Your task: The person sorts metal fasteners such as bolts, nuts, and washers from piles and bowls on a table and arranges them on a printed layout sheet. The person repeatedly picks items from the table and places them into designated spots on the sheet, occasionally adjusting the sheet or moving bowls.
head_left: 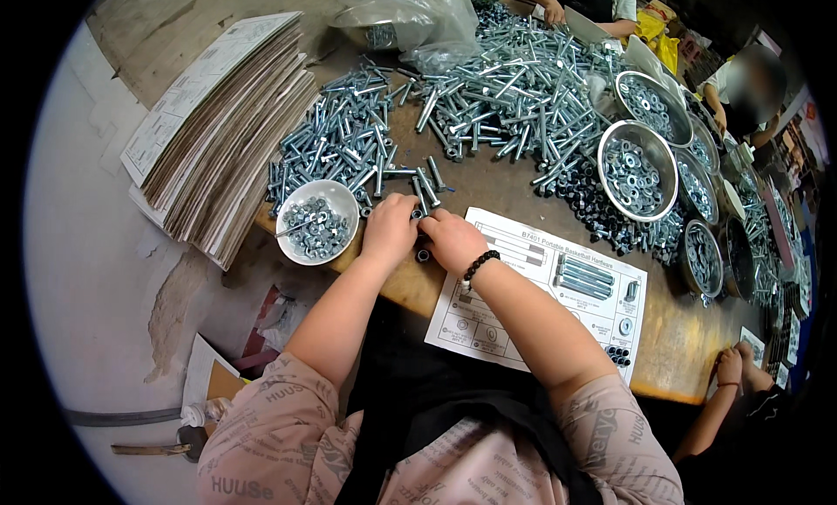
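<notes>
My left hand and my right hand meet fingertip to fingertip near the table's front edge. Both have their fingers curled closed, and what they pinch is mostly hidden. A small metal nut shows at the fingertips. Another nut lies on the wood between my wrists. Just beyond my fingers are a few loose bolts, at the edge of a large bolt pile. Left of my left hand stands a white bowl of nuts. Under my right forearm lies a printed hardware sheet, with several long bolts on it.
A tall stack of printed cards stands at the left. More bolts heap at the back beside a clear plastic bag. Metal bowls of washers and dark nuts fill the right. Other people's hands work behind and at right.
</notes>
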Motion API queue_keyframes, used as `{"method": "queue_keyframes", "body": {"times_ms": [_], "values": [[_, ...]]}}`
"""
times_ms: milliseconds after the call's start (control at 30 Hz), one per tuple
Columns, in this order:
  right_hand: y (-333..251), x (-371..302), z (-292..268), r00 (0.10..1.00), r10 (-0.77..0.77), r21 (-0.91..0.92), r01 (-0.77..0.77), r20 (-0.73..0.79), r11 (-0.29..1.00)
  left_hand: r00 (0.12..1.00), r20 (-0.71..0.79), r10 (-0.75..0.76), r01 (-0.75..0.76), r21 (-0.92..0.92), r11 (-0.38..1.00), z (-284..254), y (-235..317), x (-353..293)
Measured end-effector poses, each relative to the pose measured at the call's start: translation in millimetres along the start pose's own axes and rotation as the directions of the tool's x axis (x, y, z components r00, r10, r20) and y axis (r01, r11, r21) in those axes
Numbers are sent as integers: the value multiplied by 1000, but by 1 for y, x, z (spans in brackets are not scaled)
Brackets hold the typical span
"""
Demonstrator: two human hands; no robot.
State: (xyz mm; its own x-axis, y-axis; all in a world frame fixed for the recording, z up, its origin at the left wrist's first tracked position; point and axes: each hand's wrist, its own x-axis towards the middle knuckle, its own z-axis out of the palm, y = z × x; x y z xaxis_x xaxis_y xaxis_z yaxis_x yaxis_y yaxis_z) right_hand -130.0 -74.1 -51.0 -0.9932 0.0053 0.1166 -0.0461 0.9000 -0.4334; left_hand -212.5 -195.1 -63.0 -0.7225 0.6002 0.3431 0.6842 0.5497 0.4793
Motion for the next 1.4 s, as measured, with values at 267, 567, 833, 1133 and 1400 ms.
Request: {"method": "queue_keyframes", "body": {"times_ms": [267, 567, 833, 1133, 1400], "values": [[4, -4, -5, 1000, 1, -17, -2, -27, 1000, 991, -16, -130, 130, 24, 991, 4, 2, 19], [-12, -26, -8, 996, -10, -9, 10, 84, 1000, 994, 65, -91, 83, 122, 989, 19, 2, 48], [-20, -31, -15, 999, 5, 38, -6, 38, 999, 967, 244, -78, -15, 359, 933, 12, 16, 73], [45, -140, -86, 925, 374, 143, -361, -76, 922, 934, 344, 101, -68, -105, 992, -10, 71, 20], [42, -182, -82, 905, 423, -143, -414, 38, 899, 711, 556, 430, -308, -303, 902, 34, 132, -39]]}}
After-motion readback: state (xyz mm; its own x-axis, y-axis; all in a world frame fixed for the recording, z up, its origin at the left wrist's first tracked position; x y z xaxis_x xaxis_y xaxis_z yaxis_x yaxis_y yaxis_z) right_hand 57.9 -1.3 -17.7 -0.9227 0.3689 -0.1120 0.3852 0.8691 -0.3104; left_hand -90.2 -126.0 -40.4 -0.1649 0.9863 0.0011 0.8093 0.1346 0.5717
